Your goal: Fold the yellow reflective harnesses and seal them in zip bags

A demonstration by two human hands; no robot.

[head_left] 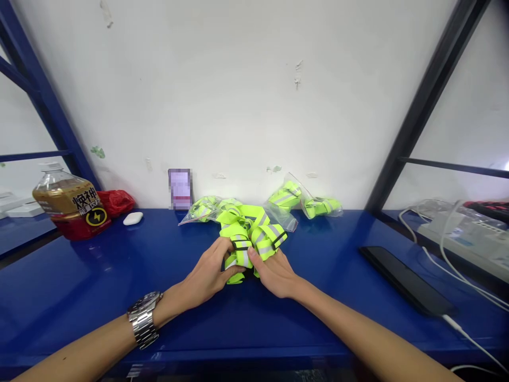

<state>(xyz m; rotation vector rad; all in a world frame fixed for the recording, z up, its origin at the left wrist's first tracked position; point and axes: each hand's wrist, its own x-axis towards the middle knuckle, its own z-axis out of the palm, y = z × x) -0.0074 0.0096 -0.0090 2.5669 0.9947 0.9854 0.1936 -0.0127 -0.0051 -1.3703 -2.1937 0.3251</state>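
Observation:
A bundle of neon yellow-green reflective straps [238, 228], with silver stripes and black edging, is gathered above the blue tabletop. My left hand [212, 268] grips its left side, thumb below and fingers partly hidden behind the folds. From the right, my right hand [276, 273] holds it too, its thumb on the front and the other fingers hidden by the straps. Behind the bundle lies a clear bag of similar straps [202, 209]. Two more bagged bundles rest against the wall, one upright [287, 196] and one flatter [323, 206].
On the left stand a drink bottle [71, 201], a red plastic bag [119, 201] and a white earbud case [133, 218]. A phone [180, 188] leans on the wall. To the right, a black phone [407, 278] has a white cable near a power strip [469, 236].

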